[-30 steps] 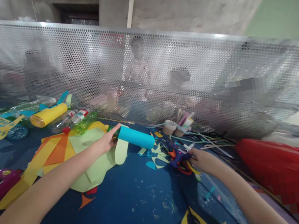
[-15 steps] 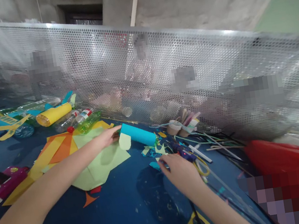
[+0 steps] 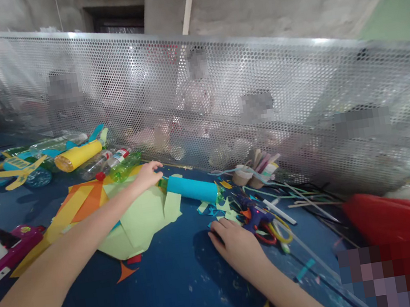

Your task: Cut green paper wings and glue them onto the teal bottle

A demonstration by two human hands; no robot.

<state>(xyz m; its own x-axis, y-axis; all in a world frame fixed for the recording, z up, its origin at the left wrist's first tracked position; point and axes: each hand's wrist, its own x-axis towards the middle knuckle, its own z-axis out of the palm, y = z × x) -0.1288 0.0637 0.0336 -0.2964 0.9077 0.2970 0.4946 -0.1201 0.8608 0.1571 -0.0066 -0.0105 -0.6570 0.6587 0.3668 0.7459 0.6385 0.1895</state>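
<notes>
A bottle wrapped in blue paper (image 3: 193, 188) lies on its side, its green ends showing and a pale green flap at its left end. My left hand (image 3: 148, 176) hovers just above the neck end, fingers bent but apart, with nothing visible in it. My right hand (image 3: 236, 244) rests low over the table beside small blue and pale green paper scraps (image 3: 230, 215), thumb apart from the fingers and nothing seen in it. To its right are a dark blue glue gun (image 3: 255, 216) and scissors with yellow and red handles (image 3: 284, 234).
Pale green paper sheets (image 3: 140, 222) lie with yellow and orange ones. Plastic bottles, one wrapped in yellow paper (image 3: 82, 155), lie at back left. A purple power strip (image 3: 15, 253) is at left, cups with sticks (image 3: 244, 173) stand by the perforated metal barrier (image 3: 278, 76), and red material (image 3: 384, 219) lies at right.
My left hand has come off the bottle's neck, up and slightly left. The blue-wrapped bottle lies slightly lower, its flap now hanging down. My right hand has drawn back a little toward me.
</notes>
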